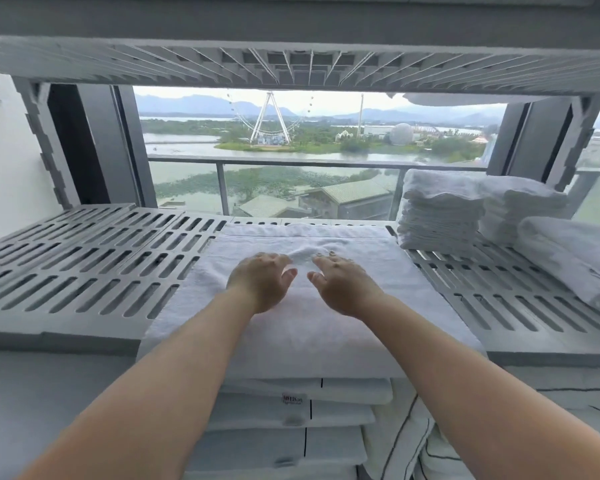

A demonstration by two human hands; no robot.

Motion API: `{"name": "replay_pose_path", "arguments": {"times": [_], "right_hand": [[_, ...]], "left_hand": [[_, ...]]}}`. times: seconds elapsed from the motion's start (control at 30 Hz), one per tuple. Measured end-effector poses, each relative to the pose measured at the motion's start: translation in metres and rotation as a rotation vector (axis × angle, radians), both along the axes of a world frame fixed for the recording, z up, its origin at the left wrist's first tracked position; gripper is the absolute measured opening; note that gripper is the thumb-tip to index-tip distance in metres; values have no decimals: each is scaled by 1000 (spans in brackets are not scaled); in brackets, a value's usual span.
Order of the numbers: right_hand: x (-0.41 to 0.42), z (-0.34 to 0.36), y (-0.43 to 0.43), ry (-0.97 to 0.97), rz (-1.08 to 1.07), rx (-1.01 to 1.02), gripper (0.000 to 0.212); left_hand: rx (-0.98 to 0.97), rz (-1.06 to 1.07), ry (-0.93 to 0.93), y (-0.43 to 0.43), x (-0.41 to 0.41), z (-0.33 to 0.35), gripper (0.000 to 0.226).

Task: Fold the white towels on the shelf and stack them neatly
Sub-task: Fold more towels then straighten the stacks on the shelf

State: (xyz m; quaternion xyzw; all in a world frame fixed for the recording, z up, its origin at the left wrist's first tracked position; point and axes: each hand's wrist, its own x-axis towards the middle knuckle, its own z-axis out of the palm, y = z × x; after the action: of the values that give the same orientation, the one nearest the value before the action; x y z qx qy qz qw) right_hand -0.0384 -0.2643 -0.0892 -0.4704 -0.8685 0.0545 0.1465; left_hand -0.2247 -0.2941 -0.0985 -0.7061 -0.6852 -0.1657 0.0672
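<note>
- The left hand (260, 282) and right hand (343, 285) are resting side by side on the middle of the spread towel (305, 337), fingers loosely splayed and gripping nothing.
- The spread towel is lying on the slatted shelf (84, 265), its near edge overhanging the front.
- A raised wrinkle (302, 251) is sitting just beyond the fingertips; folding over it would likely trap a lump.
- Pulling toward the overhanging edge could drag the towel off.
- Folded stacks (440, 216) are standing just right of its far corner; a wide sweep could topple them.
- Below its near edge, a label (293, 399) is reading "Hilton"; the smaller line is illegible.
</note>
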Motion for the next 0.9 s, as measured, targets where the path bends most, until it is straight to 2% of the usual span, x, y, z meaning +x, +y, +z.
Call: {"name": "replay_pose_path", "arguments": {"times": [0.1,0.17,0.3,0.37,0.57,0.7,0.77,0.8,0.87,0.9], "right_hand": [[-25,-7,46,-105,-6,-69,59],[-35,-14,75,-148,-19,-135,55],[-47,-25,119,-175,-40,-132,52],[-53,-27,135,-184,-62,-124,57],[-28,-23,174,-195,-309,-185,71],[-6,-21,184,-156,-487,-238,72],[-6,-23,181,-62,-487,-150,65],[-8,-23,177,20,-448,-36,58],[-13,-19,168,146,-264,231,45],[-16,-18,164,154,-155,293,42]], "left_hand": [[-263,-75,-20,41,-8,2,55],[-334,-103,-15,64,-16,1,56],[-377,9,25,100,-32,-7,64],[-403,79,12,117,-37,-10,67],[-436,307,-22,148,-64,-10,75],[-433,468,-47,157,-76,-10,68],[-401,495,-35,160,-69,-10,62],[-326,458,-30,160,-64,-10,58],[-145,223,-71,160,-53,-11,47],[-118,71,-134,158,-47,-11,43]]}}
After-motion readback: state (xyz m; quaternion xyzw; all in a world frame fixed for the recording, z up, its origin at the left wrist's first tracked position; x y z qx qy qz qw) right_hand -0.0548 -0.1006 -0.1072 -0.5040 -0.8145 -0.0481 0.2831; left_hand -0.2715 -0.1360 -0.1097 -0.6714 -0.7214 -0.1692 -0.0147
